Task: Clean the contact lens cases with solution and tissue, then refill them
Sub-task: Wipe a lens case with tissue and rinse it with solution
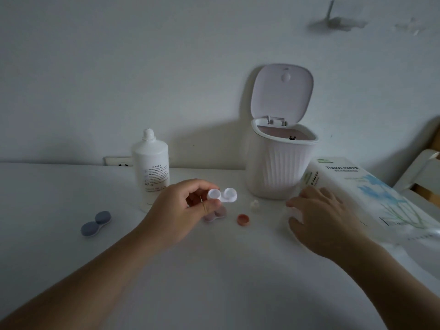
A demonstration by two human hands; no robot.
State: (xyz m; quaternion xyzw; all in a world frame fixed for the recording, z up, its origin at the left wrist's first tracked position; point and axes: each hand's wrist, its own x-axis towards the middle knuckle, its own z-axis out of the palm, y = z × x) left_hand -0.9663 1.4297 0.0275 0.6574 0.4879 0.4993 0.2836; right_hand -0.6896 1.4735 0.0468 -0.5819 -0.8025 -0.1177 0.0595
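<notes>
Your left hand (pixel 188 206) pinches the white plastic double-well contact lens case (pixel 222 195) by its left well, thumb below and curled fingers above, holding it up over the white desk (pixel 214 282) with both wells uncapped. That grip catches only one end, so the free well could tip and spill whatever is inside, or the case could slip and land on the pink lens case (pixel 215 214) lying just beneath. Your right hand (pixel 319 215) reaches with spread fingers toward the near end of the white plastic-wrapped tissue paper pack (pixel 371 194); it looks blurred, and a sweep could knock the small white cap (pixel 254 204) or the reddish-brown round cap (pixel 243 219) off the desk. The tall white solution bottle (pixel 151 166) stands uncapped behind your left hand, easy to topple. The grey-blue closed lens case (pixel 96 223) lies far left, apart.
</notes>
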